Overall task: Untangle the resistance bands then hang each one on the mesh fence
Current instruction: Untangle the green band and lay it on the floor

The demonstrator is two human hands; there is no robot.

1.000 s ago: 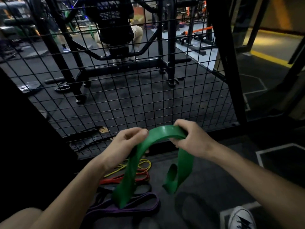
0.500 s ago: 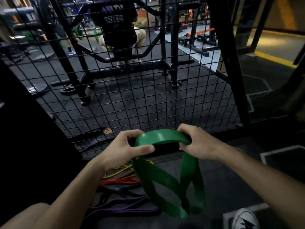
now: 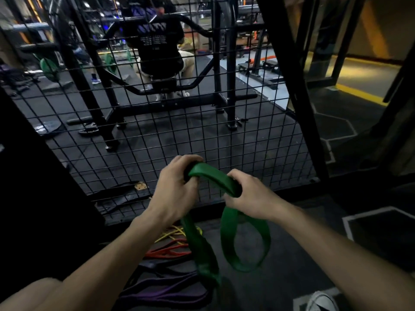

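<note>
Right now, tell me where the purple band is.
In the head view, the purple band lies on the floor at bottom centre-left, below the red band, beside the hanging green band.

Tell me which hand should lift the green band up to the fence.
Left, probably. The left hand grips the top end of the green band, higher and closer to the mesh fence. The right hand grips lower down, where the loops hang.

The wide green rubber resistance band (image 3: 214,179) looks smooth with a dull sheen; the black wire mesh fence (image 3: 202,135) is painted metal; the dark rubber floor (image 3: 280,254) looks matt, slightly grainy
</note>
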